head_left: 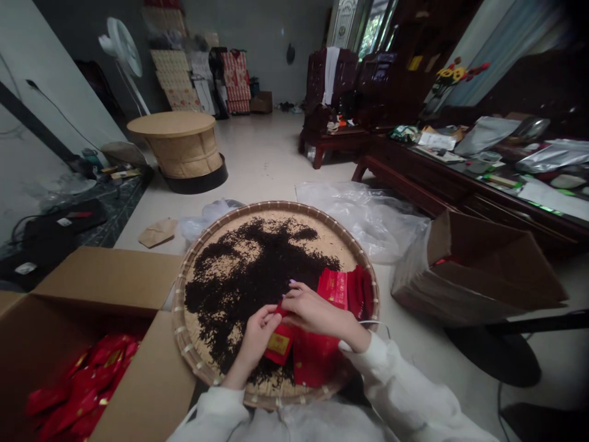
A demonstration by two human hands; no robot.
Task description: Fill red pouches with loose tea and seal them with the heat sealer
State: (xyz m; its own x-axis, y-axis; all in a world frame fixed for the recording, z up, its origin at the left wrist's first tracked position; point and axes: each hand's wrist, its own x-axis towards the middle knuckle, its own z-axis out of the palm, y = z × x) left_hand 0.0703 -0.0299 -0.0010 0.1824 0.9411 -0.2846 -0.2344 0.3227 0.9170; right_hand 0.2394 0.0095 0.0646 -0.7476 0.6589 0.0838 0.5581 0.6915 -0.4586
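Observation:
My left hand point(256, 336) and my right hand point(309, 310) meet above a wide round bamboo winnowing tray point(183, 331). Between them they pinch the top of a small red sachet point(279, 344) with a gold label. Loose black tea leaves point(248, 276) lie spread across the tray's middle, close under my hands. A stack of red sachets point(334, 288) lies to the right of my right hand, and more red packaging point(315, 359) lies under that forearm. White sleeves cover both arms.
An open cardboard box point(110, 282) holding red sachets stands left of the tray, and another carton point(473, 276) lies on its side to the right. Clear plastic bags point(363, 215) lie behind the tray. A cluttered dark wooden table point(460, 178) stands at the right.

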